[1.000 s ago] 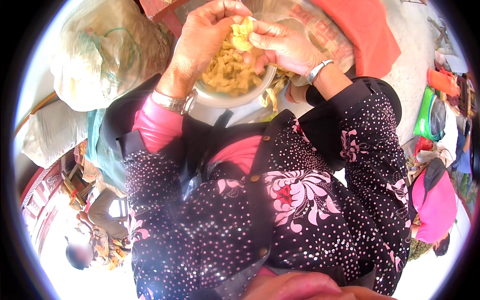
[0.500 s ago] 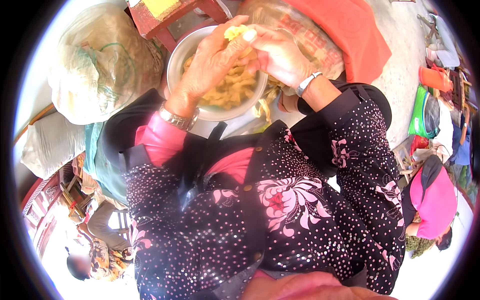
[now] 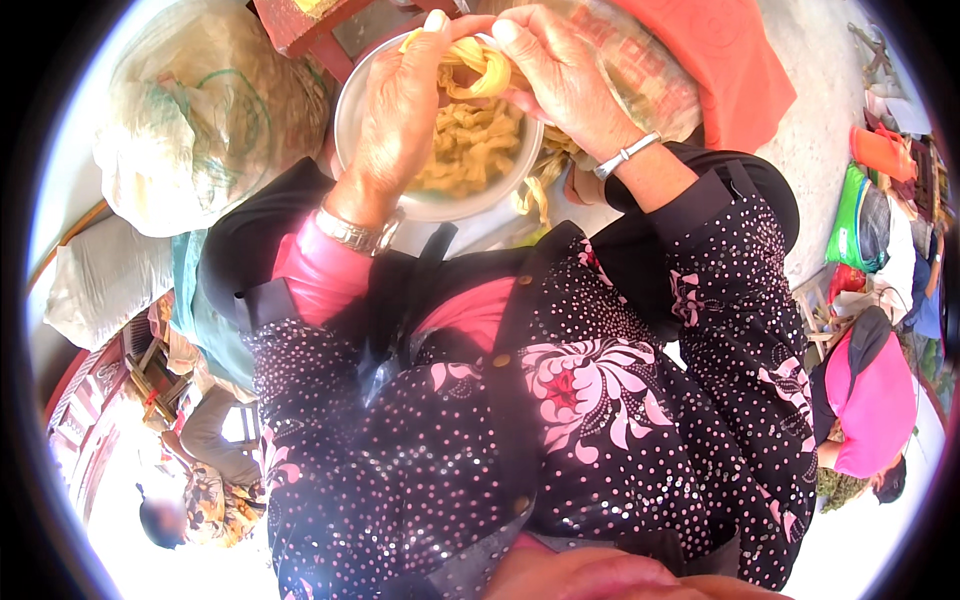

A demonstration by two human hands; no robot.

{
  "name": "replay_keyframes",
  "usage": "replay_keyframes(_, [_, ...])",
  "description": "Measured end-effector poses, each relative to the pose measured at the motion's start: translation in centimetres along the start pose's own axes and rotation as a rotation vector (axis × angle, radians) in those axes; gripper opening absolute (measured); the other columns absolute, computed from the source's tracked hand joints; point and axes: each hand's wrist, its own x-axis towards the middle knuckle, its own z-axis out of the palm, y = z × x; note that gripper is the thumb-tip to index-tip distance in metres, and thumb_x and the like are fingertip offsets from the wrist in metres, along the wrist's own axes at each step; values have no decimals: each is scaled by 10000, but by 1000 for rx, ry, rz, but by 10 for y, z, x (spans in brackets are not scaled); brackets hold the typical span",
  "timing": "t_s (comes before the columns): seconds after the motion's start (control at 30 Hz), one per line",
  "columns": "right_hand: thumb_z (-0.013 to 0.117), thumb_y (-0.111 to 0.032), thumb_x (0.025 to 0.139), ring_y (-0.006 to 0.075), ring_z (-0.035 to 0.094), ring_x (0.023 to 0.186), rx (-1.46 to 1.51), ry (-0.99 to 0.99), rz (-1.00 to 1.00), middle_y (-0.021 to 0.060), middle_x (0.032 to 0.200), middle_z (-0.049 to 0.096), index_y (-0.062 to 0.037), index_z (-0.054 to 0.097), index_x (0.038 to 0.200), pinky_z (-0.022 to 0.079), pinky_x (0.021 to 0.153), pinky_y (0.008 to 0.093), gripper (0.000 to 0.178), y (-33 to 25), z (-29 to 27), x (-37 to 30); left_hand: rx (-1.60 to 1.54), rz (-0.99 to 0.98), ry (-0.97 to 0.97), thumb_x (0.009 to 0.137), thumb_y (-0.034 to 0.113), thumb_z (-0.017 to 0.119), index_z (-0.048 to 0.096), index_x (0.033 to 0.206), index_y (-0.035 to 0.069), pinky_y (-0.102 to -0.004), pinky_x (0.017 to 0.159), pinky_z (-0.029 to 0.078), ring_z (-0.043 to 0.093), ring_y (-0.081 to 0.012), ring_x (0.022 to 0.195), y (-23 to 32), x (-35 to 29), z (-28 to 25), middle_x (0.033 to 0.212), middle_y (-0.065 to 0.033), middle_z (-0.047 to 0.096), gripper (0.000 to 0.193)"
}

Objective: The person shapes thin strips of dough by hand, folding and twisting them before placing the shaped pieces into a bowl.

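Note:
Over a pale round basin [image 3: 432, 209], both my hands are raised with a soft yellow vegetable-like strip [image 3: 488, 77] between them, bent into a loop. My left hand [image 3: 398, 118] pinches one end of it, thumb up, at the basin's left side. From the right, my right hand [image 3: 572, 88] grips the other end between thumb and fingers. Many twisted yellow pieces [image 3: 470, 155] lie in the basin below. I cannot tell exactly what plant they come from.
A bulging translucent sack [image 3: 200, 120] stands left of the basin, a red stool [image 3: 320, 35] beyond it. An orange-red cloth or bag [image 3: 715, 70] lies at the far right. Loose yellow strips [image 3: 535, 200] lie beside the basin. Other people sit at both sides, one in pink [image 3: 872, 400].
My hands have moved apart and slightly farther away. The yellow strip, bunched between my fingers before, now shows as an open loop.

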Motion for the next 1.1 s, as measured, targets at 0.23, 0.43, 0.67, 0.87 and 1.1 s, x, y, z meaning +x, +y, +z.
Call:
replay_keyframes(0.23, [454, -400, 981, 33, 488, 605, -37, 7, 48, 6, 821, 554, -70, 508, 1040, 406, 488, 178, 339, 3, -8, -2, -223, -108, -198, 999, 401, 322, 547, 1204, -46, -305, 756, 542, 635, -193, 881, 0, 0, -8, 1063, -134, 629, 541])
replay_keyframes(0.43, [437, -432, 978, 38, 510, 621, 32, 38, 38, -5, 811, 528, -86, 537, 1030, 433, 512, 171, 363, -3, -8, -6, -473, -176, -333, 998, 376, 342, 510, 1232, -68, -306, 735, 537, 595, -181, 804, -1, 7, -23, 1087, -142, 602, 529])
replay_keyframes(0.67, [487, -404, 967, 40, 505, 646, -9, 74, -9, -24, 747, 512, -69, 562, 993, 434, 544, 174, 344, -3, -7, -8, -610, -241, -342, 989, 339, 382, 484, 1258, -75, -275, 667, 449, 483, -136, 729, 0, 14, -39, 1067, -129, 581, 504])
replay_keyframes(0.87, [531, -354, 953, 41, 490, 633, -195, -152, 187, -42, 718, 521, -71, 628, 1049, 405, 543, 185, 314, -18, -4, -12, -537, -229, -265, 989, 327, 383, 509, 1229, -74, -274, 669, 450, 484, -126, 690, 0, 11, -31, 1044, -126, 599, 485])
replay_keyframes(1.1, [506, -304, 962, 65, 451, 627, -286, -319, -3, -14, 687, 518, -43, 604, 862, 380, 582, 230, 297, -13, -11, -7, -526, -298, -209, 983, 314, 389, 523, 1204, -84, -262, 646, 428, 466, -112, 646, 1, 13, -38, 1014, -126, 608, 475])
